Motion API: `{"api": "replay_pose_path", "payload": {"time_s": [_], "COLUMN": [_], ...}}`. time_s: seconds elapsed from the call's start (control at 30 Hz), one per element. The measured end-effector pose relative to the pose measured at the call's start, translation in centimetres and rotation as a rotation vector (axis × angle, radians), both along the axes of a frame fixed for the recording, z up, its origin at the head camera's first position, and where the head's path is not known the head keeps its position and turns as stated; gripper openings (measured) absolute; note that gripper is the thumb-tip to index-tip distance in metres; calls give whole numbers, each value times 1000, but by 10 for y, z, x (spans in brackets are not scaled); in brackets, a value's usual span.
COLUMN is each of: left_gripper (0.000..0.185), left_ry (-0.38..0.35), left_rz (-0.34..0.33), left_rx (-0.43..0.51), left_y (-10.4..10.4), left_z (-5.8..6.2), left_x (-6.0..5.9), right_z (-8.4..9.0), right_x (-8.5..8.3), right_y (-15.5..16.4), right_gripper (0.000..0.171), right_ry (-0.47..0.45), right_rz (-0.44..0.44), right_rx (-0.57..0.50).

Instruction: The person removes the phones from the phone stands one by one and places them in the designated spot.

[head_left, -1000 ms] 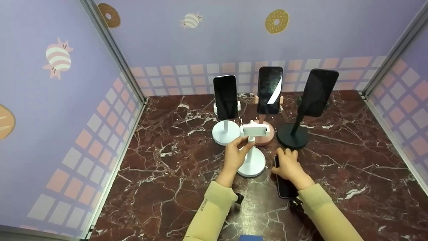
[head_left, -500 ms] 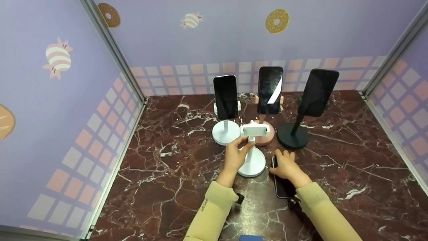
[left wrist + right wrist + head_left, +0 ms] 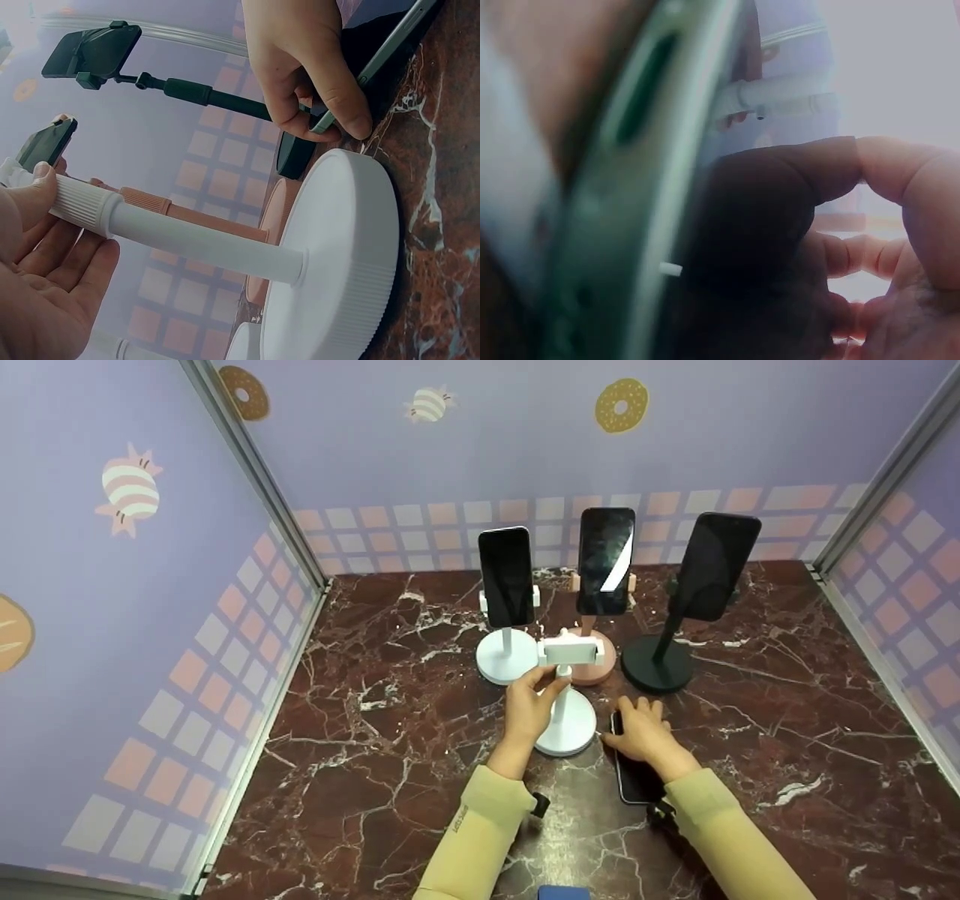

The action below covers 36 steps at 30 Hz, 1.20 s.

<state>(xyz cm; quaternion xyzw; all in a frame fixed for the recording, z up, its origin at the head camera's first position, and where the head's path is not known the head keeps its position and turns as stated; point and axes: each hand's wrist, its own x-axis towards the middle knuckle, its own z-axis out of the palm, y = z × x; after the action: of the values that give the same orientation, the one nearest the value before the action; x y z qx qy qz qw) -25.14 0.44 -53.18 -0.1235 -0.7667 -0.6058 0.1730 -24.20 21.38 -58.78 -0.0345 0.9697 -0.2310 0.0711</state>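
The left hand (image 3: 529, 712) holds the empty white stand (image 3: 564, 712) by the neck just under its clamp, thumb and fingers pinching the ribbed collar; the left wrist view shows the thumb (image 3: 34, 196) pressed on that collar and the palm open beneath the pole. The stand's round base sits flat on the marble table (image 3: 360, 750), near the front middle.

The right hand (image 3: 645, 731) rests on a dark phone (image 3: 637, 780) that lies on the table just right of the white base. In the left wrist view its fingertips (image 3: 341, 112) curl over the phone's edge, lifting that edge slightly off the marble, right beside the base rim. The right wrist view is very blurred: a greenish phone edge (image 3: 622, 187) fills the left, with the fingers bent round it, so the grip looks like a pinch on the edge, though I cannot be sure how firm it is.

Behind stand three more holders in a row, each gripping an upright phone: a white one (image 3: 507, 656), a pink one (image 3: 592, 660) and a black one (image 3: 658, 664). The pink base lies just behind the empty stand's clamp. A small blue object (image 3: 562, 893) shows at the bottom edge.
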Motion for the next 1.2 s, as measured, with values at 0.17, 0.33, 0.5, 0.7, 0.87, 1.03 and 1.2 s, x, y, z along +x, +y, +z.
{"api": "replay_pose_path", "payload": {"time_s": [0.17,0.33,0.5,0.7,0.87,1.03,1.2], "left_gripper": [27,28,29,31,32,30,31], "left_ry": [10,8,-4,8,25,52,70], "left_rz": [2,-4,0,32,59,94,126], "left_rx": [22,60,83,69,46,26,10], "left_y": [0,-3,-11,-26,-42,-58,-74], "left_z": [0,5,14,23,25,27,30], "left_x": [0,3,10,16,19,21,21], "right_z": [-1,-2,-3,-1,-1,-1,-1], "right_x": [1,2,3,3,3,3,3], "right_y": [0,1,1,1,1,1,2], "right_gripper": [52,51,53,53,53,54,54], "right_ry": [31,58,64,56,56,66,68], "right_rz": [0,4,3,4,9,9,7], "right_rx": [2,-8,-12,-16,-19,-21,-17]}}
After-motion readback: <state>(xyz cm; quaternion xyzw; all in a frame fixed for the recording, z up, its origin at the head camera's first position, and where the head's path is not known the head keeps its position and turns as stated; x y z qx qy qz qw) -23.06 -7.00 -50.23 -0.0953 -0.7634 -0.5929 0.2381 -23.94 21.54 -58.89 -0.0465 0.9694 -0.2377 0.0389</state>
